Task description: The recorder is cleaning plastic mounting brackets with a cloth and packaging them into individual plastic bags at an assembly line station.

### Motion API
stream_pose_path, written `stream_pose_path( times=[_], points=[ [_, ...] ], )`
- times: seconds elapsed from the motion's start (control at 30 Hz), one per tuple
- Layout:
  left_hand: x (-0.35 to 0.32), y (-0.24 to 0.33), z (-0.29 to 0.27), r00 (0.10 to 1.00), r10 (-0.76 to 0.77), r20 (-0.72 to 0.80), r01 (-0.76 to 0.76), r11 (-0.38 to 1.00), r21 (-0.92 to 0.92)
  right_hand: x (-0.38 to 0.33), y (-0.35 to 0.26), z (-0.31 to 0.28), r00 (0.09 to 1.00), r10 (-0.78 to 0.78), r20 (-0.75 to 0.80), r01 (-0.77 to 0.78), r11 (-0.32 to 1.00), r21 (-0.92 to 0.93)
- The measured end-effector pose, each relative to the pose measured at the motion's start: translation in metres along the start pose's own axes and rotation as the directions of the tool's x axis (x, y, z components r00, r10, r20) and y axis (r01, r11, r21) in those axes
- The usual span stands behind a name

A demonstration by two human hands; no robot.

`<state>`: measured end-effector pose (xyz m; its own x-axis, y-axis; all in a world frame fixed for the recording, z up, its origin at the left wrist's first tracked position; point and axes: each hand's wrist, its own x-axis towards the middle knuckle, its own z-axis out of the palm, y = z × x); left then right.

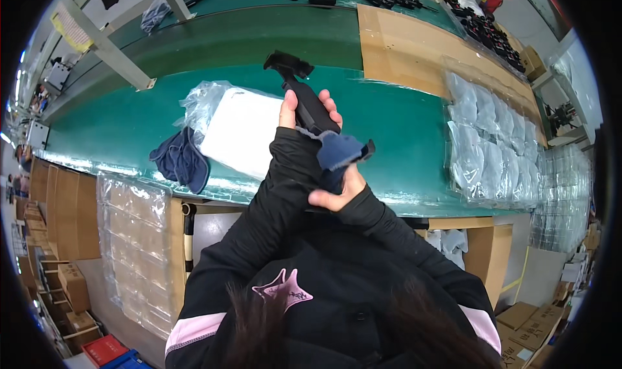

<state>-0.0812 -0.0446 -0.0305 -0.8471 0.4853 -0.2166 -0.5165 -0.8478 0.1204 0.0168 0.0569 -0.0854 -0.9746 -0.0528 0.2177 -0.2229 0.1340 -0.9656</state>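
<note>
Now we wipe the black handheld device (304,100).
Our left hand (311,113) grips it; our right hand (337,191) pinches a blue cloth (337,152); loose grip risks dropping it onto the worktop (402,129).

Bare green bench (402,129) between white bagged stack (240,132) and clear bags (486,149) at right.

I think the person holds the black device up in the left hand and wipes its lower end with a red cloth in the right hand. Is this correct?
Not quite: the cloth is dark blue, not red, as the head view shows. The rest stands: the left hand holds the black device up, and the right hand presses the cloth against its lower end.
</note>
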Motion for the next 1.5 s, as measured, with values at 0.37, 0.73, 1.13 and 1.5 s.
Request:
stream_pose_path(
  times=[0.37, 0.73, 1.13, 1.5],
  points=[
    [-0.035, 0.028, 0.039, 0.927, -0.176, 0.332, 0.237, 0.959, -0.153, 0.005, -0.092, -0.061, 0.968, -0.242, 0.059, 0.241, 0.847, -0.473],
    [-0.020, 0.067, -0.010, 0.817, -0.183, 0.547, 0.333, 0.924, -0.188, 0.027, -0.012, -0.176, 0.856, -0.471, -0.214, 0.043, 0.476, -0.878],
    [-0.030, 0.074, 0.017, 0.744, -0.102, 0.661, 0.131, 0.991, 0.005, -0.028, 0.003, -0.104, 0.996, -0.033, 0.079, 0.080, 0.690, -0.720],
    [-0.085, -0.035, -0.015, 0.750, 0.211, 0.627, -0.660, 0.301, 0.689, -0.018, -0.019, -0.023, 0.880, -0.476, -0.008, 0.364, 0.684, -0.632]
  ],
)
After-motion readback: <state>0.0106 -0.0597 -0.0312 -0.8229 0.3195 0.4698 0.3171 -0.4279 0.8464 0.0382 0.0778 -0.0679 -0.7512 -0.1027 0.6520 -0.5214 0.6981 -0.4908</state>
